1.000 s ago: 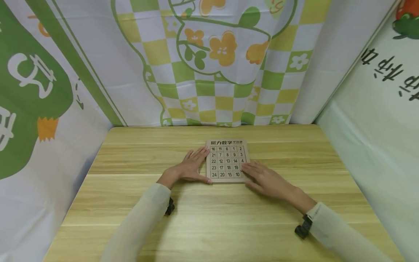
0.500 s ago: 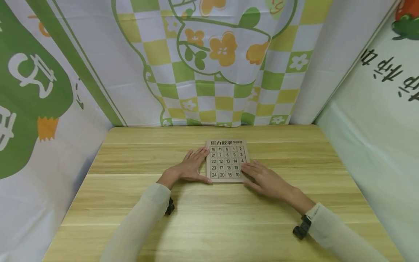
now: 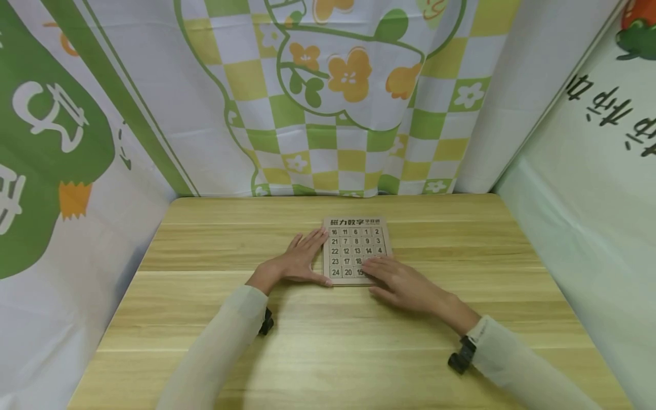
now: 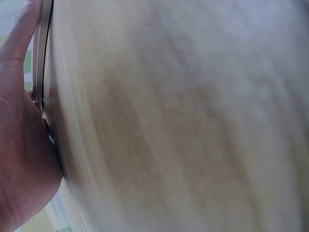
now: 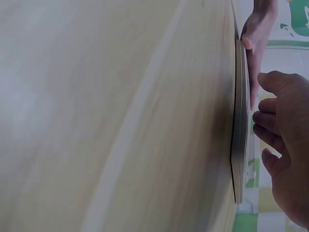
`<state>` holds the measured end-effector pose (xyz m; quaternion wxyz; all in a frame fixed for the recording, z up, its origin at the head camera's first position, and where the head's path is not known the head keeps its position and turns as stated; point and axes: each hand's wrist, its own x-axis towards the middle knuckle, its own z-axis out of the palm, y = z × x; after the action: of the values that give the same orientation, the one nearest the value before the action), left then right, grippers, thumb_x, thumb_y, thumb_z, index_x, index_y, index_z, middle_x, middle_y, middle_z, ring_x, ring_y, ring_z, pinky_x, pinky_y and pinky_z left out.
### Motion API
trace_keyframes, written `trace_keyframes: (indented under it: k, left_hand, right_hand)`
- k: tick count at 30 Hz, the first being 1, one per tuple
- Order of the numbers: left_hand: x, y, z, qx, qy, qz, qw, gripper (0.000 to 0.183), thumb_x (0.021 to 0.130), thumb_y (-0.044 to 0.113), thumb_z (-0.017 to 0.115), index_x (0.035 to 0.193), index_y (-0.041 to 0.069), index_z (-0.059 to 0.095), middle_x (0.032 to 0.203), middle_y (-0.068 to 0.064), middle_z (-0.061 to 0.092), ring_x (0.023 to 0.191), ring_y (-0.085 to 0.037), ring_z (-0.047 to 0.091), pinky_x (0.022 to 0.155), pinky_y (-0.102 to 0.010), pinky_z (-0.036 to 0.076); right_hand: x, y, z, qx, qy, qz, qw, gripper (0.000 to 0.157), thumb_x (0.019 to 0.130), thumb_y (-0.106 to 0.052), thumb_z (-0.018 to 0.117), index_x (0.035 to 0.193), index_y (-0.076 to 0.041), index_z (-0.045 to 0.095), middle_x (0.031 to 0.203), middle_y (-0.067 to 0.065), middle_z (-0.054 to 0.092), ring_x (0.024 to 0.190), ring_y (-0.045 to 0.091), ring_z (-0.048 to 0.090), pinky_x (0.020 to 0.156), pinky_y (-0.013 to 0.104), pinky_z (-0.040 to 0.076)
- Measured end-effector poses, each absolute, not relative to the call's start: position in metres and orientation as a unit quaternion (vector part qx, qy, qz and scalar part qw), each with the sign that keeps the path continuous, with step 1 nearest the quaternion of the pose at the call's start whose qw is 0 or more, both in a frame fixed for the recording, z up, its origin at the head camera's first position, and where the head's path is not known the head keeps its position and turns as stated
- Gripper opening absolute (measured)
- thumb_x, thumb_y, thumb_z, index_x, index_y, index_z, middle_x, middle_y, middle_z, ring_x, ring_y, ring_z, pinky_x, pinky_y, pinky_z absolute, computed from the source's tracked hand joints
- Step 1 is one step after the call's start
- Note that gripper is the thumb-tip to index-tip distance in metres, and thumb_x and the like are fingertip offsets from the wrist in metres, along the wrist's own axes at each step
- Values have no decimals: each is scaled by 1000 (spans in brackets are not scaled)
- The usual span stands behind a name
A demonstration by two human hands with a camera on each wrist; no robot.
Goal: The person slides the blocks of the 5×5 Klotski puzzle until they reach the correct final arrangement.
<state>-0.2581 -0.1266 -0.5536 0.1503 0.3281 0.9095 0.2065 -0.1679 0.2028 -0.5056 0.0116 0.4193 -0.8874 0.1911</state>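
A wooden number sliding puzzle lies flat on the table in the head view, its square tiles printed with black numerals. My left hand spreads along its left side, fingertips at the upper left edge and thumb at the lower left corner. Over the lower right part, my right hand reaches in with its fingertips at the tiles right of 18 and 15, hiding those tiles. The right wrist view shows the puzzle's edge from the side, with the right hand's loosely bent fingers close over its face.
The wood-grain table extends around the puzzle on all sides. A green and yellow checked curtain hangs behind its far edge. White printed cloth stands along the left, and another white cloth along the right.
My right hand has shifted left over the puzzle, from its right edge onto the lower right tiles, now covering 19 and 10. The left hand stays in place.
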Motion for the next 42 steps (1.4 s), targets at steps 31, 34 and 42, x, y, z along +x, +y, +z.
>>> trace_keyframes:
  k: [31, 34, 42]
  left_hand:
    - [-255, -127, -550, 331, 907, 211, 151, 139, 75, 91, 66, 172, 20, -4, 178, 0, -13, 164, -22, -10, 130, -54, -12]
    - [-256, -127, -551, 336, 905, 216, 148, 140, 74, 93, 64, 172, 19, -3, 178, -2, -12, 165, -24, -9, 130, -55, -11]
    - [-256, -128, -551, 336, 904, 220, 146, 140, 74, 93, 64, 172, 18, -4, 178, -2, -11, 165, -24, -9, 130, -56, -10]
  right_hand:
    - [-170, 153, -511, 487, -857, 171, -3, 54, 107, -34, 64, 152, -6, 56, 158, 14, 54, 147, 38, 50, 124, 56, 35]
    - [-170, 155, -511, 482, -859, 171, -7, 54, 107, -33, 64, 153, -6, 56, 158, 13, 54, 147, 37, 50, 125, 56, 34]
    - [-169, 174, -509, 459, -872, 170, -13, 50, 107, -32, 63, 150, -7, 59, 156, 11, 56, 146, 33, 52, 125, 56, 33]
